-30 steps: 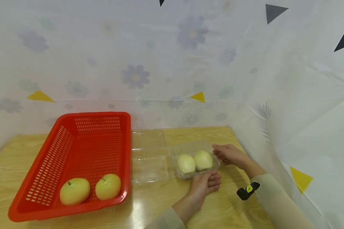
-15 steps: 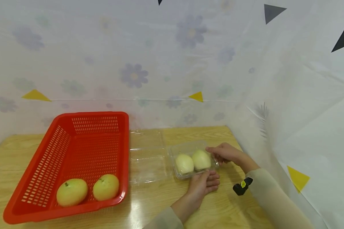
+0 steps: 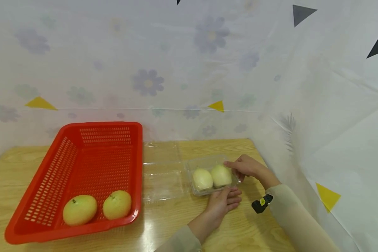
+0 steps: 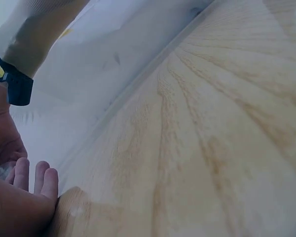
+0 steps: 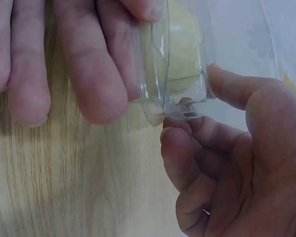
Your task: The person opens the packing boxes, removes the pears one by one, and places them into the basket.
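Note:
Two pale yellow pears [image 3: 221, 175] sit side by side in a clear plastic clamshell box [image 3: 204, 162] on the wooden table, its lid down over them. My right hand [image 3: 249, 167] pinches the box's right edge, with the thumb on top and curled fingers beneath, as the right wrist view shows. Along the front side of the box lies my left hand [image 3: 220, 204], its fingers straight and its thumb touching the plastic. In the left wrist view only part of the left fingers [image 4: 49, 182] shows, low over the table.
A red plastic basket [image 3: 138, 164] stands at the left, with two more pears [image 3: 79, 210] in its front end. Between basket and box lies an opened clear clamshell box [image 3: 163, 180]. A pale flowered curtain [image 3: 176, 70] hangs behind the table [image 3: 163, 224].
My right hand has shifted slightly left and its thumb has come over the box's lid edge; the wrist has turned. The left hand and the box stay nearly where they were.

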Demonstrator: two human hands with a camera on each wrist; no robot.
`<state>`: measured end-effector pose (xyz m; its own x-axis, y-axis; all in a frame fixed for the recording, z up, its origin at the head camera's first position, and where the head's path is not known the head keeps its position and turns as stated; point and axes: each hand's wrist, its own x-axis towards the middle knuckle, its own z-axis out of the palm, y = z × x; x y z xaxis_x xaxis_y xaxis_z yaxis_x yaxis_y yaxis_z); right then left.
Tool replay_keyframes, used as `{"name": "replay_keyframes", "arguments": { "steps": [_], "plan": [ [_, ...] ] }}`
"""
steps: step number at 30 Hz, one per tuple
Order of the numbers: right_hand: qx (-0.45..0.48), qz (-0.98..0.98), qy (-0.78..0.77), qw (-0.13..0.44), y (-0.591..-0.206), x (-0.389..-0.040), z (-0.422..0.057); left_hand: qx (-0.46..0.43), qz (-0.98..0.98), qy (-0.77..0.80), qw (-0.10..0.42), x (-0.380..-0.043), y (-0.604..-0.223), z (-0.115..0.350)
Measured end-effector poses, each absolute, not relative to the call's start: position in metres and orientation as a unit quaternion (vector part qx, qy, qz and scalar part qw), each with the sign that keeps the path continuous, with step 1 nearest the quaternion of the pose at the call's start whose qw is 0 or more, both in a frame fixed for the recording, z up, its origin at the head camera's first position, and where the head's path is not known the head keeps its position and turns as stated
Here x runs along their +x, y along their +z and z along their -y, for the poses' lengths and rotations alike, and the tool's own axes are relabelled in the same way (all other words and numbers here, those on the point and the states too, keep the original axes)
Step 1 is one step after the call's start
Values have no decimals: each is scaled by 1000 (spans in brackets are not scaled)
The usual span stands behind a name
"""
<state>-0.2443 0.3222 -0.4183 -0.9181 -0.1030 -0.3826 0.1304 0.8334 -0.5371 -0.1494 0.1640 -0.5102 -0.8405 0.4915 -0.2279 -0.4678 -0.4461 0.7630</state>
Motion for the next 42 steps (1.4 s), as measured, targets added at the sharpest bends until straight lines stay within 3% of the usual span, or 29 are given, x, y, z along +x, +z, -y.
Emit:
{"name": "replay_keyframes", "arguments": {
  "steps": [42],
  "plan": [
    [-13,-958,-213,192,-414,-236,-314,-19,-440,858,265,-148,-504,-169]
  ]
}}
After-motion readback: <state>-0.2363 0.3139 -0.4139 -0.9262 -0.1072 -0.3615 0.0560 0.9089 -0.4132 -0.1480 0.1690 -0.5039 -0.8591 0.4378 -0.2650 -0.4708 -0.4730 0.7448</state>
